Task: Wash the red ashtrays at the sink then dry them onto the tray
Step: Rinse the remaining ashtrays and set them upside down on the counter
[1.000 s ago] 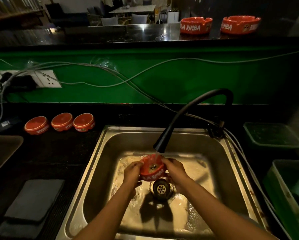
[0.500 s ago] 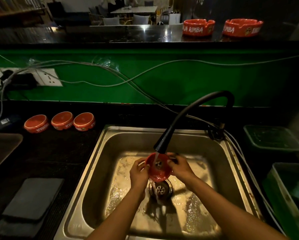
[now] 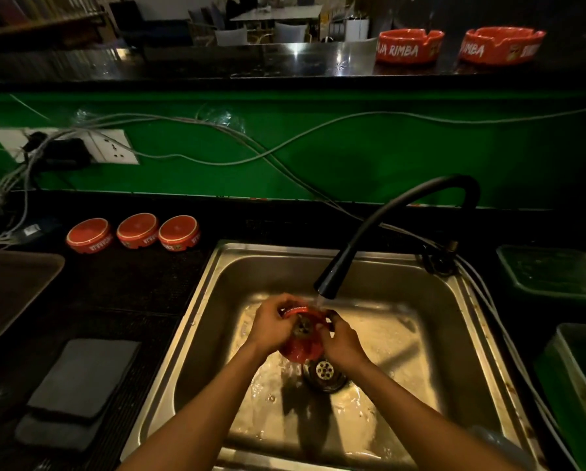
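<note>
Over the steel sink (image 3: 379, 270), my left hand (image 3: 272, 322) and my right hand (image 3: 340, 339) both grip one red ashtray (image 3: 301, 346), tilted under the water running from the black tap (image 3: 328, 283). A dark wet clump shows in its bowl. Three red ashtrays (image 3: 133, 231) lie upside down in a row on the dark counter left of the sink. Two more red ashtrays (image 3: 410, 45) stand upright on the high bar shelf at the back right. A dark tray (image 3: 9, 287) lies at the left edge.
Folded grey cloths (image 3: 77, 385) lie on the counter left of the sink. Cables (image 3: 216, 130) run along the green wall from a socket (image 3: 111, 147). Two green tubs (image 3: 553, 270) stand to the right of the sink. The drain (image 3: 324, 370) sits below the ashtray.
The ashtray has been turned in my hands from facing up under the tap to tilted with its rim toward the water. My left hand has moved over its upper edge.
</note>
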